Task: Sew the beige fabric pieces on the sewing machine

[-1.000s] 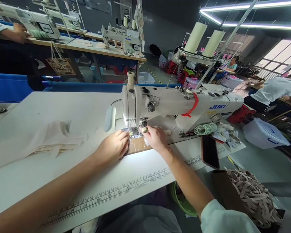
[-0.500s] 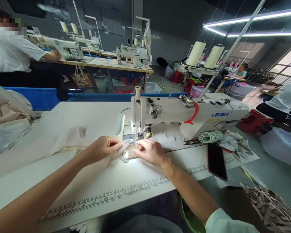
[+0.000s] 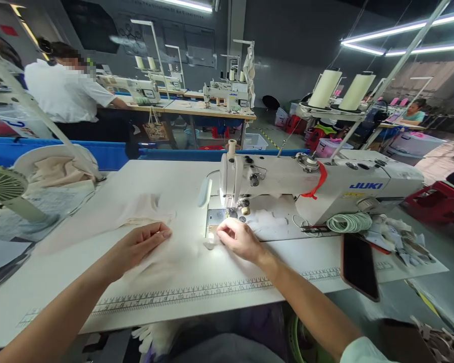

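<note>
A white JUKI sewing machine stands on a white table. My left hand lies on a thin pale piece of fabric, fingers close together, pinching or pressing it. My right hand rests just in front of the needle area, fingers curled on the fabric's right end near a small brown plate. A pile of beige fabric lies left of the machine.
A dark phone hangs over the table's front edge. White elastic coils and paper scraps sit by the machine base. A small fan and a basket of cloth stand at left. Other people work at machines behind.
My left hand has slid left and toward me, away from the needle, drawing the pale fabric with it. My right hand stays by the presser foot. The camera has turned left.
</note>
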Demonstrator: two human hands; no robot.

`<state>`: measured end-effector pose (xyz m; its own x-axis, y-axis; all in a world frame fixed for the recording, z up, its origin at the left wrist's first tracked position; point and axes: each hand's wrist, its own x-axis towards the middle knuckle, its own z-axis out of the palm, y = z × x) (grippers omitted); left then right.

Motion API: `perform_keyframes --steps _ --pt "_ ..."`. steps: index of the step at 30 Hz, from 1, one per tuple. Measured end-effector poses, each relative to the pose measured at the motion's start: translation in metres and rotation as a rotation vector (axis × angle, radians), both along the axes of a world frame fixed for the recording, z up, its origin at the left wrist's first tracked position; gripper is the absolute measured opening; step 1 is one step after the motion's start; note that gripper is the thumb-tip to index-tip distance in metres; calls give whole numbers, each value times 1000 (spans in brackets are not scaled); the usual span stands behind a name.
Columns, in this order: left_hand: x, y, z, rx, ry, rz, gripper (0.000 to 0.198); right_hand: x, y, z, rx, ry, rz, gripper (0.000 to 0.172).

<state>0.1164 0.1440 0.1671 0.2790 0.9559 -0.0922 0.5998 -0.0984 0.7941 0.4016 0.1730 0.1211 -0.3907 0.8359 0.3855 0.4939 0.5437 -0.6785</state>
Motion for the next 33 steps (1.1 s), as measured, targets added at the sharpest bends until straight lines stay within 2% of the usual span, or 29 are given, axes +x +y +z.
perform_keyframes --steps 4,7,9,13,15,18,21,24,28,31,33 --pt "-13 -3 -11 -5 257 70 52 -2 0 -6 127 -110 -8 14" --pt "-15 -2 -17 145 580 143 41 0 0 -12 254 -248 -33 13" --pt "-19 3 -18 281 717 174 39 3 0 -14 319 -337 -81 16" --pt "-31 23 -17 566 785 136 41 6 -2 -13 379 -379 -141 16" --pt "-36 35 -16 616 806 81 38 6 -5 -10 395 -345 -109 18" --pt "-39 49 -16 571 809 26 35 5 -11 -7 415 -310 9 20" --pt "-41 54 -18 551 760 62 41 1 -16 -2 393 -325 120 19" --pt "-45 54 -20 553 655 106 48 -18 -15 9 340 -454 152 20" --pt "-47 55 -23 503 510 227 46 -63 -7 28 191 -737 173 34" --pt "-45 56 -23 443 365 338 41 -90 -4 32 146 -852 199 17" --pt "-44 55 -21 394 267 373 40 -97 -4 30 121 -818 192 10"
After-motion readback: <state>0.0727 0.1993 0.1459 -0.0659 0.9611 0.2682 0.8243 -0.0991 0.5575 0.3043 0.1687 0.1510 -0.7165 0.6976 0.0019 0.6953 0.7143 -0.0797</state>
